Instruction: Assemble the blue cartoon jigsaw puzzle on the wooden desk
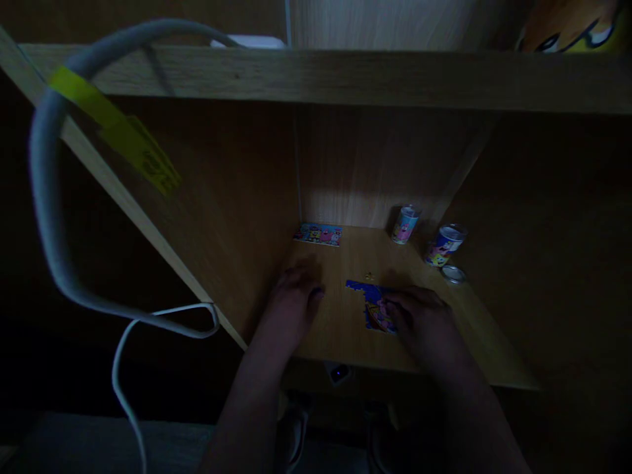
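Observation:
A partly joined jigsaw puzzle [371, 301] with a blue edge lies on the wooden desk [345, 263]. My right hand [419, 319] rests on its right part, fingers bent down onto the pieces. My left hand [293, 299] lies on the bare desk to the left of the puzzle, fingers curled under. The light is dim, and whether either hand holds a piece is hidden.
A finished small picture puzzle [318, 234] lies at the back. Two small printed tins [405, 224] [444, 245] stand at the back right, a round lid [453, 274] beside them. A shelf [345, 76] runs overhead. A grey cable [44, 197] hangs at left.

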`<state>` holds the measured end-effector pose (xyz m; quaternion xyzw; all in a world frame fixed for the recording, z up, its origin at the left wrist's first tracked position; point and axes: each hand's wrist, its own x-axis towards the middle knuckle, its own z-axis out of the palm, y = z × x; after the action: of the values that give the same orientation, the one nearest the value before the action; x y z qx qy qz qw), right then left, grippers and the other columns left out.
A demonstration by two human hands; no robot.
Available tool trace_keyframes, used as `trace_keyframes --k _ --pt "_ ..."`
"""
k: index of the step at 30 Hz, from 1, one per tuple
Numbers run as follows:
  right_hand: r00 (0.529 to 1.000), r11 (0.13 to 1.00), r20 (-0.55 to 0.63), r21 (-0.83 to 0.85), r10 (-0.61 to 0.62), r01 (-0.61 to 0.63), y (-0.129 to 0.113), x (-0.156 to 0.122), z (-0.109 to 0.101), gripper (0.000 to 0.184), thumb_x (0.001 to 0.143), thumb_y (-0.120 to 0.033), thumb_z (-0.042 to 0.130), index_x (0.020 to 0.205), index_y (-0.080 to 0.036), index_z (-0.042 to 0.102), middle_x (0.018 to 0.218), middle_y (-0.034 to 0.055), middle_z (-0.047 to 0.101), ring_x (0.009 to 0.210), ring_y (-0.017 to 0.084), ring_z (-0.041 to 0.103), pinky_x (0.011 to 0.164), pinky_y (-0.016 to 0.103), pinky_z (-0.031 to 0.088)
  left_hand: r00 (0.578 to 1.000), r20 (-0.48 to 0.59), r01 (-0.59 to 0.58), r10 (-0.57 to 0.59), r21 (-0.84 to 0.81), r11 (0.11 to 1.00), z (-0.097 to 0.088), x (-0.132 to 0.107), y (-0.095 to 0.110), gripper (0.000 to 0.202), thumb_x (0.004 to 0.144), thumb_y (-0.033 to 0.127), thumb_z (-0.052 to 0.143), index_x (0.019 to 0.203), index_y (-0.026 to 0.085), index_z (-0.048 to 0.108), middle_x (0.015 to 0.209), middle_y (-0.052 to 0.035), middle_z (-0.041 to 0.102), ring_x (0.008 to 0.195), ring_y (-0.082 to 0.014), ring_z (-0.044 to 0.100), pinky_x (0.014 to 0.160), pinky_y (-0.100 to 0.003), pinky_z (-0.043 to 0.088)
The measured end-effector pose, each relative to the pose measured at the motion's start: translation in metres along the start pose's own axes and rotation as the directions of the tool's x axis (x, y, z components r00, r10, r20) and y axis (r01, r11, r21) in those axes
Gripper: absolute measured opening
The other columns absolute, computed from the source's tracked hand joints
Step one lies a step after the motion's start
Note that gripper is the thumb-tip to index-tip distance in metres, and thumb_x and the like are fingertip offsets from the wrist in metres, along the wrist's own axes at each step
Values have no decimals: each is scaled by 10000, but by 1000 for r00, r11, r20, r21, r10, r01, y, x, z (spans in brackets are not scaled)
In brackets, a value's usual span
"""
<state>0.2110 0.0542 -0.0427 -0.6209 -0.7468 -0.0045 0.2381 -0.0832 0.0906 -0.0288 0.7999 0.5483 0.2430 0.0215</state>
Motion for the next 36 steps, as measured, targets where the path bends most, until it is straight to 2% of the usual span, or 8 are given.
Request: trace_keyframes --k 9,13,19,25,28,31,34,36 --pt "999 998 -53 54 -12 15 0 5 6 230 1029 -309 596 1145 -260 788 1170 83 775 1111 291 655 1031 481 489 995 -70 -83 74 -139 987 15 2 -10 211 973 231 723 1177 241 775 1434 -108 660 1348 -318 602 1160 -561 509" --pt "997 999 -80 43 1 3 -2 5 7 214 1025 -299 598 1129 -241 776 1165 92 772 1110 301 649 1031 488 489 995 -75 -81 72 -121 989 14 2 -8 175 963 274 750 1132 235 774 1440 -108 647 1346 -325 594 1154 -557 509" --pt "998 999 -57 45 -8 11 -5 6 6 221 1035 -327 593 1112 -233 778 1147 105 770 1098 303 647 1011 485 502 993 -55 -111 104 -142 984 14 2 -8 124 975 234 728 1090 259 765 1420 -91 652 1373 -301 582 1174 -554 486" --pt "999 999 -53 41 -2 4 -2 5 10 220 1026 -338 605 1112 -235 780 1171 103 760 1117 309 633 1009 485 499 991 -51 -131 125 -148 980 11 2 -4 159 979 244 738 1128 292 763 1443 -80 641 1391 -305 566 1187 -580 461" --pt "999 999 -52 45 -3 5 -1 5 10 229 1027 -337 595 1120 -239 779 1178 107 759 1122 308 630 1003 483 497 988 -49 -155 149 -167 974 8 2 -1 279 935 269 799 1206 292 738 1454 -79 644 1392 -311 565 1212 -587 438" --pt "999 999 -44 54 3 -1 -3 5 9 250 1039 -321 562 1132 -239 779 1177 110 756 1116 303 630 994 479 497 989 -97 -130 111 -220 967 7 3 -2 351 944 165 725 1278 265 694 1421 -81 661 1356 -288 589 1172 -543 493" --pt "999 999 -44 46 -7 9 -4 5 7 268 1045 -308 540 1129 -226 781 1159 119 755 1104 302 634 986 476 500 991 -125 -77 52 -212 974 9 3 -7 411 879 -3 625 1209 226 711 1397 -97 666 1330 -286 600 1137 -525 525" --pt "999 999 -48 42 -13 15 -4 5 7 265 1041 -303 545 1126 -222 782 1158 122 756 1097 304 637 986 481 504 990 -136 -47 22 -180 983 11 3 -9 381 854 -21 630 1141 208 732 1381 -114 666 1324 -302 600 1133 -535 526"
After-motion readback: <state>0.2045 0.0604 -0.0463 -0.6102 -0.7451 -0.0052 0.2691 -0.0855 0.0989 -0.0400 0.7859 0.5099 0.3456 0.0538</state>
